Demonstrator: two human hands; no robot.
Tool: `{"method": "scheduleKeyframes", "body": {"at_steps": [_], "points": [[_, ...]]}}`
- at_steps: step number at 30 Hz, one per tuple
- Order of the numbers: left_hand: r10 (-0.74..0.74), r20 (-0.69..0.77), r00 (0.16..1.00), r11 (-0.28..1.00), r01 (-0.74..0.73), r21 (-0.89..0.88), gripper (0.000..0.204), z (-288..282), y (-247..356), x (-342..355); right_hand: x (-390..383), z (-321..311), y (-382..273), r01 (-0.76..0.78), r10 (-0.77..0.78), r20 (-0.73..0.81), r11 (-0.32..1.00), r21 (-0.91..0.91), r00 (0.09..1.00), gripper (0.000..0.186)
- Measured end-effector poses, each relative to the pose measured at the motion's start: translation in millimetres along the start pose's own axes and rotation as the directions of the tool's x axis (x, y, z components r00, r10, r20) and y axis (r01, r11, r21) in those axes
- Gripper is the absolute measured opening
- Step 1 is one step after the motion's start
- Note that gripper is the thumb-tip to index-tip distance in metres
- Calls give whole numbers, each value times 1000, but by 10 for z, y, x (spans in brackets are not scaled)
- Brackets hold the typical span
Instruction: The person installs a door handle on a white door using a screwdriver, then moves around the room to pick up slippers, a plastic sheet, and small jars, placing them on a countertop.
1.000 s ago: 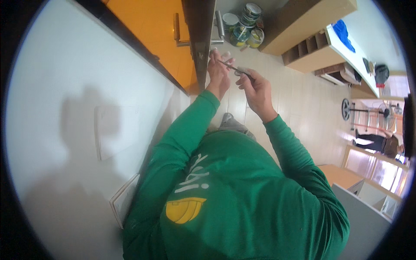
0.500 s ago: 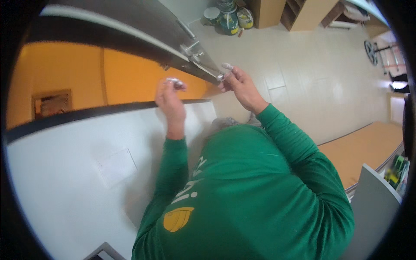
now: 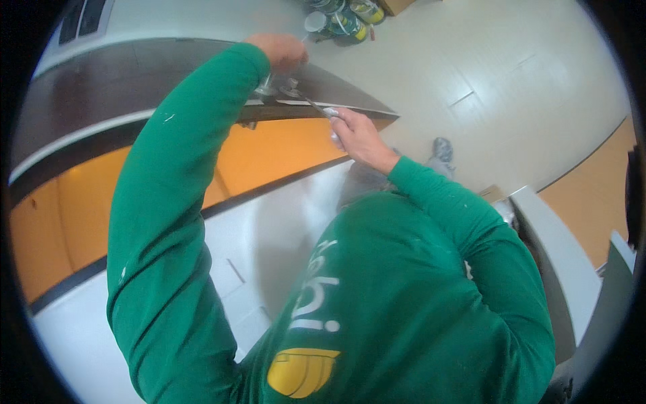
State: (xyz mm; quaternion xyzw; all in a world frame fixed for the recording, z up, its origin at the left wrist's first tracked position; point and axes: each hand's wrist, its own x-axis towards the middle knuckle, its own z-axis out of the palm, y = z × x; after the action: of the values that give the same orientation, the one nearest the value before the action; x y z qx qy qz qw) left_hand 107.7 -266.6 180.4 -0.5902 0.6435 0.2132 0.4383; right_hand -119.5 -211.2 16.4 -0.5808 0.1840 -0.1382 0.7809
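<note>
A long dark panel (image 3: 87, 94) with a pale edge strip runs across the far side. Small metal fittings (image 3: 289, 89) sit on its surface. Beyond my outstretched left arm, my left hand (image 3: 279, 50) is over the panel beside these fittings, blurred, with its fingers mostly hidden. Closed near the panel's right end, my right hand (image 3: 363, 138) pinches a thin dark metal tool (image 3: 313, 104) that points toward the fittings. White material shows at its fingertips; whether it is cloth or paste I cannot tell.
Below the panel lies an orange surface (image 3: 269, 148), then a white surface (image 3: 235, 236) with a dark border. Several buckets (image 3: 343, 23) stand on the tiled floor (image 3: 484, 81) at the back. A white-edged board (image 3: 558, 249) and a tan board (image 3: 585, 195) are at my right.
My left hand has moved forward and over the panel, from above the orange surface. The view has shifted, and the panel now lies more level. My right hand stays near the panel's end.
</note>
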Motion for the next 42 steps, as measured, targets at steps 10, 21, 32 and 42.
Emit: {"method": "scheduleKeyframes", "body": {"at_steps": [10,21,32,42], "points": [[286,398,871,908,-115,-402,42,380,-269,396,-98,-53,170,125,-176,-224,966,-225,959,26],[358,547,757,785,74,-615,39,467,-707,571,6,272,65,157,-264,-311,931,-329,913,21],[437,581,687,789,17,-614,36,455,-689,696,161,415,110,189,-375,-356,868,-460,856,22],[389,592,705,816,35,-577,35,419,-610,647,235,531,218,228,-421,-405,866,-445,812,15]]}}
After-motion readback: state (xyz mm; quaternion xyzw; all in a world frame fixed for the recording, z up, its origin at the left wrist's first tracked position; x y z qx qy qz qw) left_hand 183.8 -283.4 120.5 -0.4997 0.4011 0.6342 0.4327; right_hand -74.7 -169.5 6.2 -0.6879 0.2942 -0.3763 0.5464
